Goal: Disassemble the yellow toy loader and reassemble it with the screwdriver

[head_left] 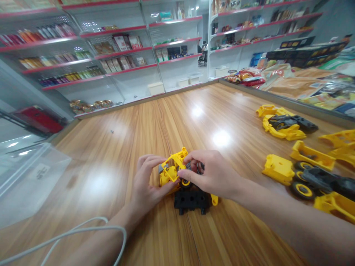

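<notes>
Two hands [145,179] on toy vehicle [169,174] (yellow-black)

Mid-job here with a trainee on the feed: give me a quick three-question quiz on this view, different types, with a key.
1. True or false: the person's left hand and right hand both touch the yellow toy assembly.

2. Multiple choice: at which edge of the picture is the clear plastic container?
A) Right
B) Left
C) Top

3. Fill in the blank: in this view, the white cable passes in front of the person's ____ forearm.

Key: 1. True; 2. B; 3. left
</notes>
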Demonstrator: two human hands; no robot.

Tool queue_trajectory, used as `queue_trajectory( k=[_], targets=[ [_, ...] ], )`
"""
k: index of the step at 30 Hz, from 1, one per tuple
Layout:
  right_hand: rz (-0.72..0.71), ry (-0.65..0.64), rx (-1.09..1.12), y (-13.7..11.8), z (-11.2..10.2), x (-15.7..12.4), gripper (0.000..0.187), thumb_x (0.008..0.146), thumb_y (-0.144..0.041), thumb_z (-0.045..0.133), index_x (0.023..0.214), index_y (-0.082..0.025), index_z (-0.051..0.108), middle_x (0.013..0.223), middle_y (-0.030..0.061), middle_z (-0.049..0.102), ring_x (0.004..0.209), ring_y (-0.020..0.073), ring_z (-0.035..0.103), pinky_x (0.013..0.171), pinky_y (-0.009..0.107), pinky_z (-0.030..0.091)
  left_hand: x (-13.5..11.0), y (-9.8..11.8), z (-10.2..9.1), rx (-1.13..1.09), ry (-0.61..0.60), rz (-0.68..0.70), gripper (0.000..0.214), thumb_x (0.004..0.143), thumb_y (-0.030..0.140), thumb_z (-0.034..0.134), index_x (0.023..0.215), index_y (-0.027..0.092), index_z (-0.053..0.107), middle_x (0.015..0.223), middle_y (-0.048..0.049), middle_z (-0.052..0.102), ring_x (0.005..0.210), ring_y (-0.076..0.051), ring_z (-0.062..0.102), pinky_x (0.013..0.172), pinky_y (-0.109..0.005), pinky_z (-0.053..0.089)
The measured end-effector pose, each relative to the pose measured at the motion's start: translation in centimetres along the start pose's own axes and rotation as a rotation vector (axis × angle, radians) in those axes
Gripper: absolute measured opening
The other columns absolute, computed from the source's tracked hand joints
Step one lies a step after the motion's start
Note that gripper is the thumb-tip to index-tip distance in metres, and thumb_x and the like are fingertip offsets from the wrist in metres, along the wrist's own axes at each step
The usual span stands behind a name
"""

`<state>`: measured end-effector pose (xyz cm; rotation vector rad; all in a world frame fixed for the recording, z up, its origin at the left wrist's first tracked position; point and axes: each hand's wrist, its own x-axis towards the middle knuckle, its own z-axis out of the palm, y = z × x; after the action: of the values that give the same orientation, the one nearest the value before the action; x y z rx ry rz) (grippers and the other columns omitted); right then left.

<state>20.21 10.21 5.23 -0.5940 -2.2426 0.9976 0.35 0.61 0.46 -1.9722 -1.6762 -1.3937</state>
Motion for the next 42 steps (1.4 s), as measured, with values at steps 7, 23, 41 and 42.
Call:
queue_trajectory(
  k=[7,23,41,42],
  targets=[
    [0.018,-0.017,0.044,-0.2,0.1,0.1,0.017,0.087,-0.027,0.059,0.077,-0.017,0.068,0.065,-0.001,0.063,0.057,0.0097,0.054,0.056,0.023,0.039,0.1,0.5,0.0,-0.03,0.006,0.024,0.055,0.064,0.034,0.082,0.112,0.026,0.057,0.1,-0.0061,0.064,0.098,-0.026,0.056,0.084,-0.044,0.05],
    [0.094,0.154,-0.183,0.4,-0.8,0.4,0.024,0.087,-0.025,0.054,0.066,-0.017,0.058,0.059,-0.0003,0.059,0.054,0.0111,0.05,0.053,0.026,0.032,0.0,-0.4,0.1,0.048,-0.06,-0.386,0.026,0.072,0.003,0.053,0.085,0.022,0.065,0.089,-0.0024,0.049,0.087,-0.019,0.051,0.081,-0.034,0.043],
    [0.169,-0.009,-0.213,0.6,-0.3,0.2,0.022,0.086,-0.025,0.052,0.069,-0.017,0.062,0.061,-0.0009,0.06,0.054,0.0092,0.049,0.05,0.024,0.029,-0.1,-0.8,0.5,-0.02,-0.1,-0.468,0.031,0.069,0.003,0.048,0.087,0.022,0.065,0.104,-0.0046,0.054,0.104,-0.021,0.054,0.078,-0.032,0.045],
    [0.17,-0.008,-0.21,0.6,-0.3,0.2,0.022,0.087,-0.025,0.052,0.069,-0.018,0.062,0.062,-0.0008,0.061,0.054,0.0093,0.049,0.05,0.024,0.029,0.0,-0.8,0.4,-0.021,-0.109,-0.468,0.032,0.069,0.003,0.047,0.088,0.022,0.065,0.106,-0.0049,0.055,0.108,-0.022,0.053,0.078,-0.032,0.045]
  ],
)
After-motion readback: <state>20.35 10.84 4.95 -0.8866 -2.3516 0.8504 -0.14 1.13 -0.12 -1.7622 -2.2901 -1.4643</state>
